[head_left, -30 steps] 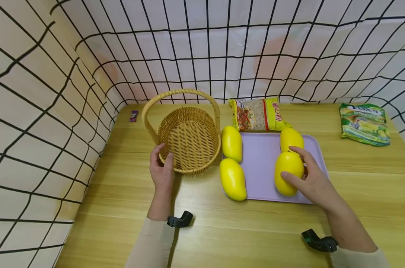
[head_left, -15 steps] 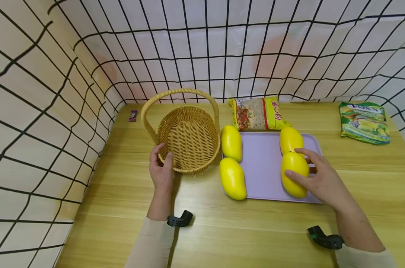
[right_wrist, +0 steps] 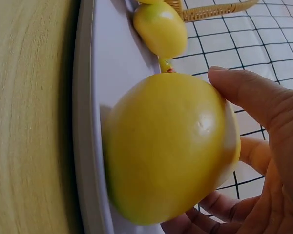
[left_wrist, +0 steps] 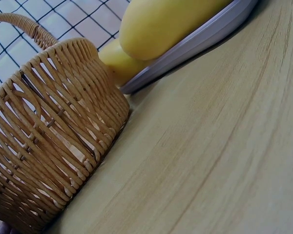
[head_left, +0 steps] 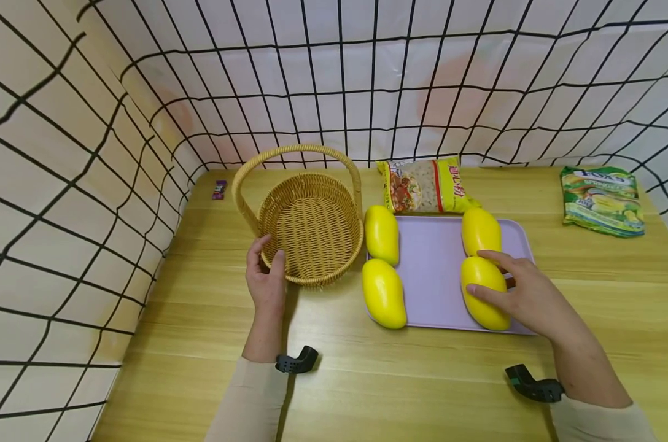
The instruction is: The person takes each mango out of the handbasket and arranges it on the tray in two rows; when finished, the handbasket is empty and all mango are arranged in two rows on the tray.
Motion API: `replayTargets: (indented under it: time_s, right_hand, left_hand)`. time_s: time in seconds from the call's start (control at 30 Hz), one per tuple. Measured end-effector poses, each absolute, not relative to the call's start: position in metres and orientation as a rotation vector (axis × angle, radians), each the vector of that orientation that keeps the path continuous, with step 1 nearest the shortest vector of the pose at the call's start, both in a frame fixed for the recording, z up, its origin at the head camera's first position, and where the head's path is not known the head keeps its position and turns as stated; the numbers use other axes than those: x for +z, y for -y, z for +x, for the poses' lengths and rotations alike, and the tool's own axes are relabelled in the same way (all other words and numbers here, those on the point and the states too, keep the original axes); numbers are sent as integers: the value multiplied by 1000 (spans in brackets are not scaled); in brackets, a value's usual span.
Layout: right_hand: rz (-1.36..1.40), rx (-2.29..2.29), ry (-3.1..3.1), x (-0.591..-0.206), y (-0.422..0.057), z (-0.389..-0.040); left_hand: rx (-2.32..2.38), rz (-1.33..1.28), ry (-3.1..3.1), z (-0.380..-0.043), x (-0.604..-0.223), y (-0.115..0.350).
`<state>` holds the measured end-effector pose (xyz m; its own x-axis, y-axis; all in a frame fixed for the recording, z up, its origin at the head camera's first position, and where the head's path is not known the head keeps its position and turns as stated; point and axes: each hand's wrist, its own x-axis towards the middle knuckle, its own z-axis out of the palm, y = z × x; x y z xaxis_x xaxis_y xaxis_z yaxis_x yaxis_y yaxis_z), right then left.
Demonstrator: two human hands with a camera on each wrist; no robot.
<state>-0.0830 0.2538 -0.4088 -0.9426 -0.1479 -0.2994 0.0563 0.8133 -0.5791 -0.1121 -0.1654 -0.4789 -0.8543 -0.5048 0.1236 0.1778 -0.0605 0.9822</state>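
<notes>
My right hand (head_left: 524, 294) holds a yellow mango (head_left: 484, 298) at the near right of a lilac tray (head_left: 430, 276), thumb on top and fingers round its far right side. In the right wrist view the mango (right_wrist: 168, 146) lies at the tray's raised rim (right_wrist: 94, 122). Just behind it sits another mango (head_left: 481, 230). At the tray's left edge rest a far mango (head_left: 382, 236) and a near mango (head_left: 384, 294). My left hand (head_left: 266, 282) grips the near left rim of a wicker basket (head_left: 312, 239) with an arched handle; its weave (left_wrist: 53, 126) fills much of the left wrist view.
A yellow food packet (head_left: 425, 186) lies behind the tray, and a green Fox's bag (head_left: 601, 201) at the far right. One small purple wrapped piece (head_left: 219, 190) lies left of the basket. Black-lined cloth walls (head_left: 356, 80) stand behind and at the sides.
My right hand shifts the held mango rightward, then slightly nearer me, and the mango turns a little on the tray. The left hand and basket stay put.
</notes>
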Motion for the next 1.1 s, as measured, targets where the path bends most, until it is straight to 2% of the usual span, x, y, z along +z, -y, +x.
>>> replayTargets:
  time_s: [1.1]
  right_hand:
    - [-78, -777, -2730, -414, -250, -83]
  left_hand:
    - [-1963, 332, 1765, -111, -478, 165]
